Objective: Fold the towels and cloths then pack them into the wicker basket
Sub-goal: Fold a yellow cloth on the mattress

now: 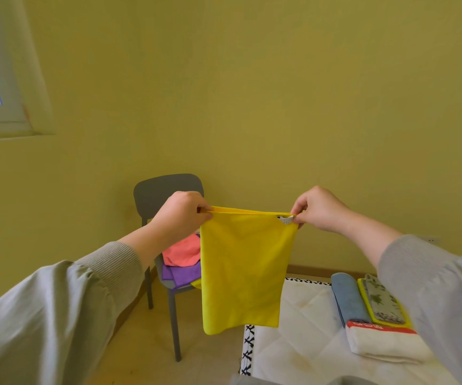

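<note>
Yellow wall behind, both hands raised level: left hand (pixel 181 215) and right hand (pixel 320 211) pinch the yellow cloth's (pixel 245 270) top corners, cloth hanging between them.

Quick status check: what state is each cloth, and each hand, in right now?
Yellow cloth: doubled over, hanging in the air.
Left hand: pinching its top left corner.
Right hand: pinching its top right corner.
Pink cloth: unfolded, on chair.
Purple cloth: unfolded, beneath it.
Blue towel: folded.
White towel: folded.
</note>
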{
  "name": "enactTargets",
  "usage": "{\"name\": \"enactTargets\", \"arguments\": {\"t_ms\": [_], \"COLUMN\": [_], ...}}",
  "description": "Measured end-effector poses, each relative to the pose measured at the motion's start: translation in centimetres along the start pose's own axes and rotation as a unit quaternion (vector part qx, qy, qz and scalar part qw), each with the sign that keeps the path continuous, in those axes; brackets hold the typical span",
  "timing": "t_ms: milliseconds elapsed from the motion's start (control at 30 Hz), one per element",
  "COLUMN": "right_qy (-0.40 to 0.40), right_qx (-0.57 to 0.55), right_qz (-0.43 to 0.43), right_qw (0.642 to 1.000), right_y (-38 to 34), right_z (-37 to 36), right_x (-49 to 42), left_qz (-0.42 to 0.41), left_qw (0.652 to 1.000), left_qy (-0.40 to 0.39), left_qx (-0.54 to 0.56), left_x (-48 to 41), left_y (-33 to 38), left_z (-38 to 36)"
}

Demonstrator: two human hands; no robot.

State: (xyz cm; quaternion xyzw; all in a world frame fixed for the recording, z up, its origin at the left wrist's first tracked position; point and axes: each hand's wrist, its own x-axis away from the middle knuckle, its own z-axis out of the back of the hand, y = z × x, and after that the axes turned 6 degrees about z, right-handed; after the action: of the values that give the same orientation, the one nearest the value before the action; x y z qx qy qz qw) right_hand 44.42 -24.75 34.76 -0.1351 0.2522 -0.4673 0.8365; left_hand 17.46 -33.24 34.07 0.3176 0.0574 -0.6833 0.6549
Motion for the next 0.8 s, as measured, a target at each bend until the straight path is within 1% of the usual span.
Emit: {"name": "enactTargets", "arguments": {"t_ms": [167,233,267,333,367,400,433,467,500,533,567,600,667,700,767,800], "right_qy": [0.008,0.002,-0.004,-0.001,0.013,0.031,0.04,0.035,0.024,0.016,0.01,0.012,0.048,0.073,0.106,0.113], "right_qx": [-0.028,0.001,0.02,0.021,-0.014,-0.09,-0.21,-0.354,-0.472,-0.542,-0.56,-0.548,-0.466,-0.428,-0.384,-0.377], "right_qz": [0.001,0.0,-0.002,-0.013,-0.023,-0.038,-0.057,-0.079,-0.094,-0.101,-0.106,-0.11,-0.097,-0.085,-0.057,-0.044], "right_qw": [1.0,1.0,1.0,1.0,1.0,0.995,0.975,0.931,0.876,0.834,0.822,0.829,0.878,0.897,0.915,0.918], "right_y": [0.1,0.1,0.0,0.0,0.1,0.3,0.4,0.5,0.6,0.7,0.7,0.6,0.4,0.4,0.4,0.5], "right_z": [0.2,0.3,0.4,0.4,0.3,0.2,0.2,0.1,0.0,-0.2,-0.4,-0.6,-1.0,-1.2,-1.2,-1.1], "right_x": [-0.2,-0.2,-0.1,0.0,0.0,0.0,0.0,0.0,0.1,0.1,0.1,0.2,0.3,0.2,0.3,0.3], "left_qz": [0.05,0.068,0.075,0.101,0.122,0.151,0.185,0.217,0.24,0.255,0.263,0.267,0.271,0.27,0.266,0.264], "left_qw": [0.998,0.997,0.996,0.992,0.988,0.977,0.955,0.921,0.886,0.864,0.855,0.858,0.876,0.881,0.882,0.88], "left_qy": [-0.004,-0.031,-0.051,-0.079,-0.082,-0.081,-0.081,-0.084,-0.087,-0.089,-0.089,-0.082,-0.051,-0.034,-0.013,-0.009], "left_qx": [0.032,0.036,0.021,0.015,0.054,0.126,0.218,0.313,0.387,0.426,0.439,0.432,0.397,0.387,0.39,0.396], "left_x": [-0.2,-0.4,-0.5,-0.6,-0.6,-0.6,-0.6,-0.5,-0.5,-0.4,-0.4,-0.4,-0.4,-0.4,-0.4,-0.4], "left_y": [0.2,0.3,0.3,0.3,0.2,0.1,0.0,-0.1,-0.2,-0.2,-0.1,0.0,0.4,0.5,0.8,0.7], "left_z": [0.0,-0.1,-0.3,-0.6,-0.8,-1.0,-1.1,-1.2,-1.4,-1.7,-2.0,-2.3,-2.8,-3.0,-3.0,-3.0]}}
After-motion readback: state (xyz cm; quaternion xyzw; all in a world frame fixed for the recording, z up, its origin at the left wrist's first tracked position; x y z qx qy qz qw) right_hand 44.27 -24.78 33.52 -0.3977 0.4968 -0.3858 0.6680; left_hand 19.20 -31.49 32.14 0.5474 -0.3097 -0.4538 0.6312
